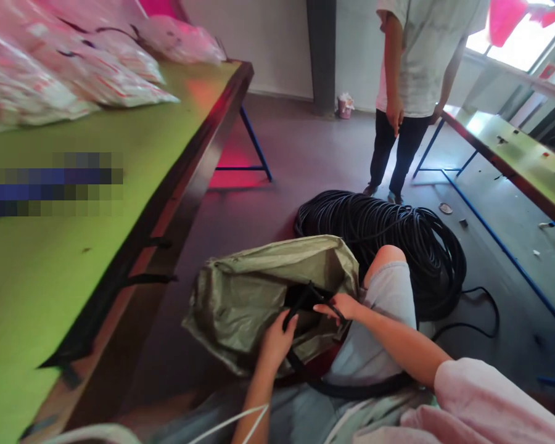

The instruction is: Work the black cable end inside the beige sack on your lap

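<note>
An olive-green woven sack (240, 308) gapes in front of my knees, with dark contents inside that I cannot make out. My left hand (279, 338) is closed around a black cable (351, 390), which runs from the sack's mouth across my lap to the right. Just to the right, my right hand (345, 306) pinches a thin black piece of cable over the opening. The two held parts meet or cross near the middle of the sack; whether they are one length I cannot tell. A big coil of black cable (383, 237) lies on the floor behind the sack.
Along the left runs a yellow-green table (134, 148) bearing clear plastic bags (74, 68) of pale items. Another person (425, 74) stands beyond the coil, arms down. At right is a second table (513, 145) on blue legs. A small pink bin (345, 108) stands by the pillar.
</note>
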The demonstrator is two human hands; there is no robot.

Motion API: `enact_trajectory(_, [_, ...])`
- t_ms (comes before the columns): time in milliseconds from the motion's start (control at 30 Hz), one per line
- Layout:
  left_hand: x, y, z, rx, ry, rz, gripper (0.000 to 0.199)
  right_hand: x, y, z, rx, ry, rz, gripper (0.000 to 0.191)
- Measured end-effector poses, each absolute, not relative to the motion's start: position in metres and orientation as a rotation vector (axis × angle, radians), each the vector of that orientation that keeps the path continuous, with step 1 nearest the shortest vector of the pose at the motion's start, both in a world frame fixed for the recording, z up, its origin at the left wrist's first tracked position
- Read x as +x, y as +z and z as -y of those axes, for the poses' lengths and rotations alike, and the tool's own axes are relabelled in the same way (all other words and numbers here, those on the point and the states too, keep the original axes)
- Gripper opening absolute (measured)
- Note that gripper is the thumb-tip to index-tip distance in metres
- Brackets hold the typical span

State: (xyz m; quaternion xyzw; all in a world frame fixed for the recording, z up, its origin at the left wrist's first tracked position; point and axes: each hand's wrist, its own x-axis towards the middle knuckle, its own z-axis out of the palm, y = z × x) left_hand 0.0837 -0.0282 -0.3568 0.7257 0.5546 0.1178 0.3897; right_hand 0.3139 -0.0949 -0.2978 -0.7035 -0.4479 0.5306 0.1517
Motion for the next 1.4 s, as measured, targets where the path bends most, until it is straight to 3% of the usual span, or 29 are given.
enact_trajectory(133, [0.086, -0.352, 0.032, 1.878, 0.331, -1.465, 0.042, 0.313, -0.304, 0.094, -1.998, 1.545, 1.285, 0.063])
enact_trajectory(367, [0.083, -0.350, 0.033, 1.799, 0.431, -1.443, 0.042, 0.307, -0.313, 0.090, -2.015, 1.076, 1.516, 0.047])
enact_trajectory(500, [0.082, -0.351, 0.032, 1.723, 0.519, -1.439, 0.051, 0.306, -0.318, 0.089, -1.967, 1.127, 1.543, 0.044])
enact_trajectory(933, [0.090, -0.330, 0.033, 1.978, 0.387, -1.391, 0.045, 0.314, -0.305, 0.092, -2.035, 1.508, 1.387, 0.057])
enact_trajectory(1167, [0.098, -0.305, 0.036, 2.078, 0.175, -1.517, 0.046, 0.313, -0.314, 0.087, -2.056, 1.198, 1.479, 0.055])
enact_trajectory(1400, [0.100, -0.293, 0.035, 2.130, 0.074, -1.410, 0.046, 0.316, -0.306, 0.089, -1.992, 1.546, 1.235, 0.063])
